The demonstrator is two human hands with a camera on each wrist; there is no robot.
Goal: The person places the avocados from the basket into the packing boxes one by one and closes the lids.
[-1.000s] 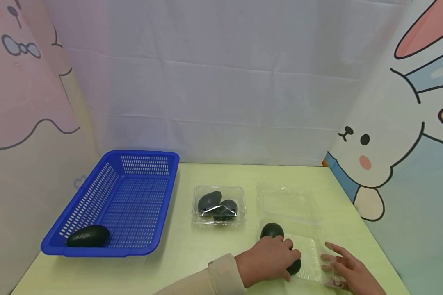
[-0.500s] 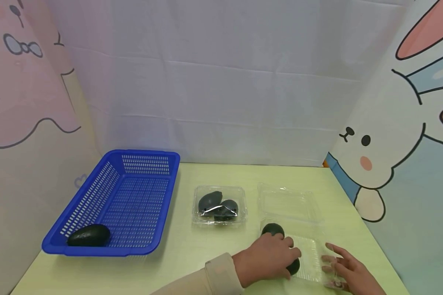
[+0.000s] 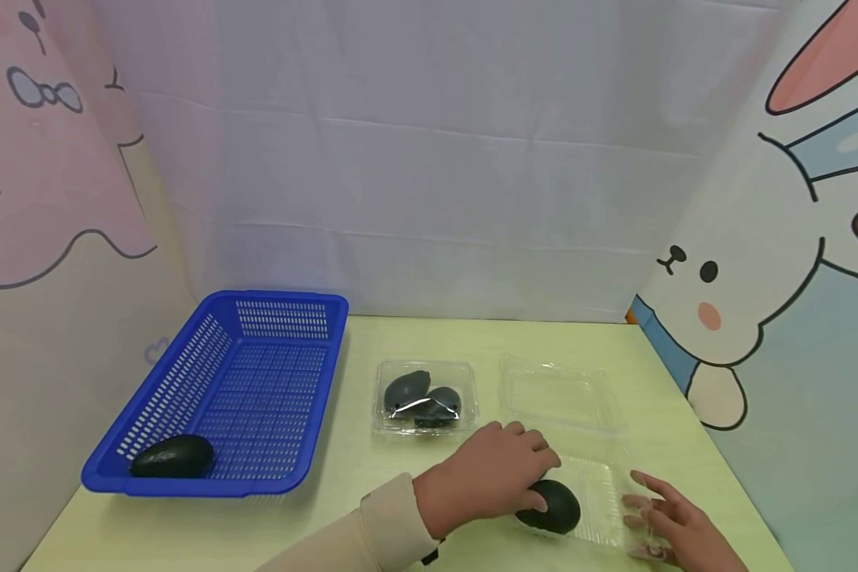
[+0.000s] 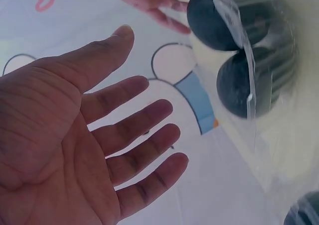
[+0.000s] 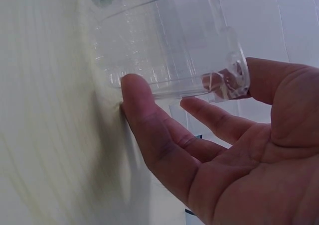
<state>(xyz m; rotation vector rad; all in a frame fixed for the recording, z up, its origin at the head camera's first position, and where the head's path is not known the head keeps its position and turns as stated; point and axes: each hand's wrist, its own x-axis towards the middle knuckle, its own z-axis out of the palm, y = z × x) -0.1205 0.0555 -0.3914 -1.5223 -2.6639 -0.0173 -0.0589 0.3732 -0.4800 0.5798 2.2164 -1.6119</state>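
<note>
Two dark green avocados (image 4: pixel 237 83) lie side by side in an open clear plastic clamshell container (image 3: pixel 597 500). In the head view my left hand (image 3: pixel 489 481) hides one of them; the nearer avocado (image 3: pixel 556 508) shows beside its thumb. The left wrist view has the left palm bare, with fingers spread, loosely extended and apart from the fruit. At the container's right end is my right hand (image 3: pixel 686 520). Its thumb wraps over a corner of the clear wall, seen through the plastic in the right wrist view, while a fingertip (image 5: pixel 137 93) rests against the outside.
A blue basket (image 3: pixel 318 397) stands on the left, with one avocado (image 3: pixel 171 457) at its near end. A lidded clear container (image 3: pixel 465 377) with avocados sits mid-table. The open container's transparent lid (image 3: pixel 558 393) lies folded back behind its base. Printed cloth walls surround the table.
The left hand has let go of the nearer avocado and moved left and slightly away from the body, now covering the farther one in the head view. The right hand stays put.
</note>
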